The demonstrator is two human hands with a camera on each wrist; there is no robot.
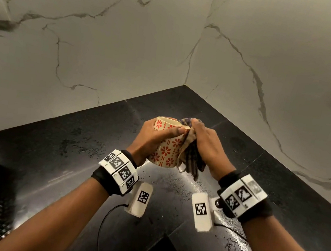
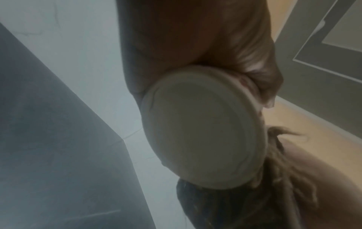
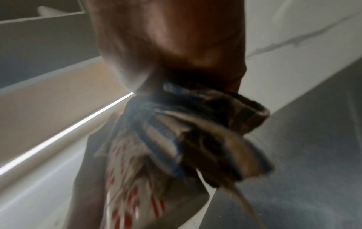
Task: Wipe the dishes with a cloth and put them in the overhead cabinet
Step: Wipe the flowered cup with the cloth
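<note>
Floral ceramic mug [image 1: 166,144] was held tilted above black tabletop [image 1: 83,156], at corner. Left hand [image 1: 150,136] had fingers wrapped around wall. Right hand [image 1: 206,146] had fingers clamped on striped cloth [image 1: 192,163], pressed at rim. Judged: mug rigid, fragile, moderately light, slippery where wet; grip at mid-wall. Cloth soft, limp. No readable brand or writing; wrist tags [image 1: 121,168] coded only.
</note>
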